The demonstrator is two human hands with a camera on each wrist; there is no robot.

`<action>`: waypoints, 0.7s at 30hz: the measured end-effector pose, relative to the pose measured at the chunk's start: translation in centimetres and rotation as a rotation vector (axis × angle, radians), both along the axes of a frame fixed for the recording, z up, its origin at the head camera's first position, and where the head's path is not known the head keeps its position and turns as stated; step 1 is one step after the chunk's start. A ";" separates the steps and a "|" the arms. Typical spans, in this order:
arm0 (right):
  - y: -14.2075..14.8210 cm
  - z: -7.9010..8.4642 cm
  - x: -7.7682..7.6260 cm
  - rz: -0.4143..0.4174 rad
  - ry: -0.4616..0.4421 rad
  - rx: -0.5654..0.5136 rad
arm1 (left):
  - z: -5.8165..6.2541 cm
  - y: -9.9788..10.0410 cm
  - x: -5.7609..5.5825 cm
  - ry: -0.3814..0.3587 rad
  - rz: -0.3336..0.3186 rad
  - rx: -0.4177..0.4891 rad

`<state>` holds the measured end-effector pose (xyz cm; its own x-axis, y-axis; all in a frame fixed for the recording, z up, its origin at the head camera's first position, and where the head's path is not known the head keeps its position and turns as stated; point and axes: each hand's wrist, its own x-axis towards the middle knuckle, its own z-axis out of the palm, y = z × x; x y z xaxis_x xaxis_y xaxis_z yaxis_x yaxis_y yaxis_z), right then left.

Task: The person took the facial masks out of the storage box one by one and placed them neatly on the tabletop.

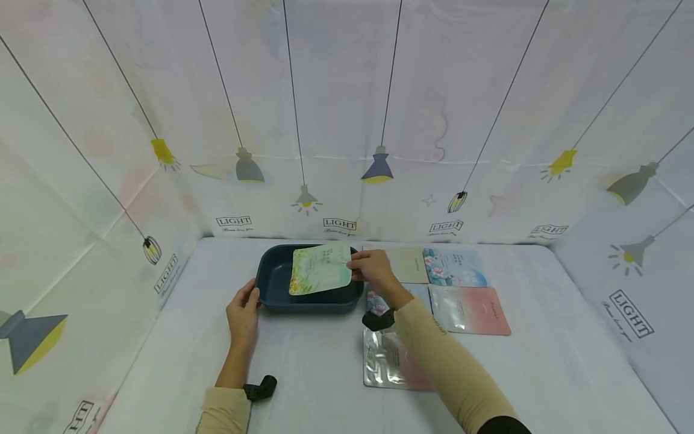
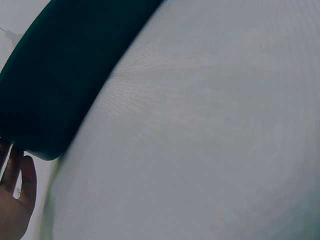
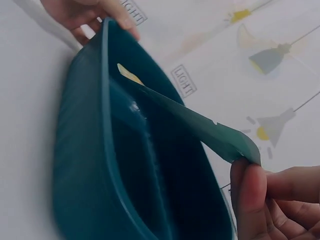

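Observation:
A deep teal plastic bin [image 1: 303, 307] stands on the white-covered table. My left hand [image 1: 244, 313] holds its left end, with fingers and thumb around the near corner; in the left wrist view only part of that hand [image 2: 17, 195] shows against the bin. Over the bin's opening, my right hand [image 1: 375, 271] pinches the right edge of a green sheet mask packet [image 1: 321, 268] between thumb and fingers. Seen from the right wrist, the packet [image 3: 195, 122] slants down into the bin, its far corner below the rim.
Right of the bin lie several flat sheet mask packets: a beige one [image 1: 408, 264], a blue floral one [image 1: 455, 267], a pink and silver one [image 1: 472, 309], another pink and silver one [image 1: 387, 361] nearer me, and a blue one partly under my right wrist. Printed cloth walls surround the table.

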<state>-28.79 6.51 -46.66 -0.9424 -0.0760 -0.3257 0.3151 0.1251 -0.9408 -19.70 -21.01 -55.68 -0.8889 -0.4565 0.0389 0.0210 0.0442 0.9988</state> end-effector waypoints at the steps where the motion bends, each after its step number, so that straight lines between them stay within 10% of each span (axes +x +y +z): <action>1: 0.2 0.1 0.1 -0.001 0.011 -0.004 | 0.0 0.0 0.0 -0.001 0.005 -0.008; 21: 4.3 0.2 1.2 0.024 0.012 -0.084 | -0.2 0.0 -0.1 0.006 0.016 -0.024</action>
<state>-27.60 10.81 -46.45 -0.9439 -0.1247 -0.3057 0.3013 0.0532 -0.9521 -19.76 -20.98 -55.91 -0.8812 -0.4695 0.0553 0.0261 0.0685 0.9973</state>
